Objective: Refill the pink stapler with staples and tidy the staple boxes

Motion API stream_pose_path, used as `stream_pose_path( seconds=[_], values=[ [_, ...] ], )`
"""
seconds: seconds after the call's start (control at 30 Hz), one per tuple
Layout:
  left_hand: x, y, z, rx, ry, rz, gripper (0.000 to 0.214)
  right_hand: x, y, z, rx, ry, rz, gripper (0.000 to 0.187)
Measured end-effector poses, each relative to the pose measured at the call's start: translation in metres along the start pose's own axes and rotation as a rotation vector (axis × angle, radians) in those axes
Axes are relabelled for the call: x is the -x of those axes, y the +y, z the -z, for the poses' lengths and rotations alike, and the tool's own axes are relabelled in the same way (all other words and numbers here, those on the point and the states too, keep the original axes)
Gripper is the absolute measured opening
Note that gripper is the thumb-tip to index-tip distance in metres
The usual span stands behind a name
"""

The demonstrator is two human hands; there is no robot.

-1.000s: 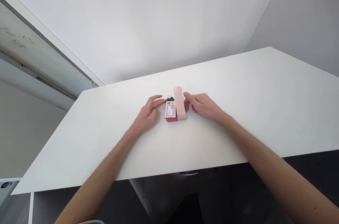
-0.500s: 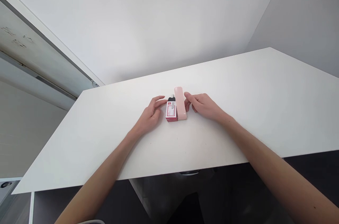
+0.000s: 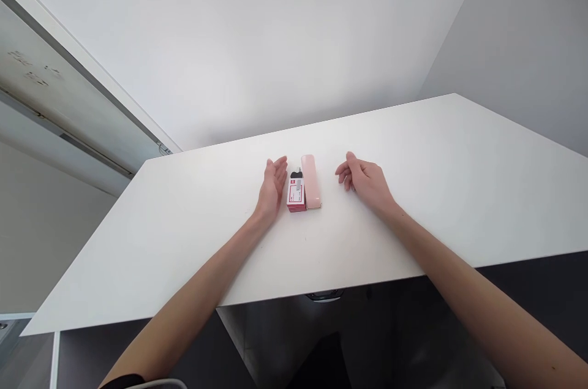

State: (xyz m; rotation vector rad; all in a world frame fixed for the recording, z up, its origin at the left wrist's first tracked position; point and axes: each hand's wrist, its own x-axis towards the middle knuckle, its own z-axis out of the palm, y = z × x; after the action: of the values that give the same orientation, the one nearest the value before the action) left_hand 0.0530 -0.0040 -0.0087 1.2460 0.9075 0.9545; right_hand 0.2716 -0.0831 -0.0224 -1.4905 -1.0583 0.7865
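A pale pink stapler lies lengthwise in the middle of the white table. Close against its left side sits a small red and white box with a small dark object just behind it. My left hand stands on its edge right beside the box, fingers stretched out, holding nothing. My right hand rests on the table a short way to the right of the stapler, apart from it, fingers loosely curled and empty.
The table's near edge runs across the lower part of the view, with dark floor below it. A white wall stands behind the table, and a framed board hangs at the left.
My right hand has drawn away to the right from the stapler. My left hand has turned onto its edge next to the box. The view has shifted slightly.
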Motion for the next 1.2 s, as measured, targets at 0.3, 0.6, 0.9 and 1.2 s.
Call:
stream_pose_path(
  seconds=[0.3,0.6,0.9,1.2],
  values=[
    [-0.003,-0.002,-0.017,0.004,0.021,0.025,0.068,0.034,0.013,0.085,0.077,0.008,-0.035,0.066],
    [-0.005,-0.002,-0.025,-0.108,0.029,0.005,0.072,0.072,0.019,0.149,0.112,0.034,-0.122,0.058],
    [-0.006,-0.006,-0.042,-0.109,0.015,-0.006,0.073,0.090,0.019,0.158,0.100,0.063,-0.159,0.055],
    [-0.003,-0.009,-0.061,-0.107,0.017,0.006,0.071,0.100,0.018,0.165,0.052,0.079,-0.169,0.053]
  ],
)
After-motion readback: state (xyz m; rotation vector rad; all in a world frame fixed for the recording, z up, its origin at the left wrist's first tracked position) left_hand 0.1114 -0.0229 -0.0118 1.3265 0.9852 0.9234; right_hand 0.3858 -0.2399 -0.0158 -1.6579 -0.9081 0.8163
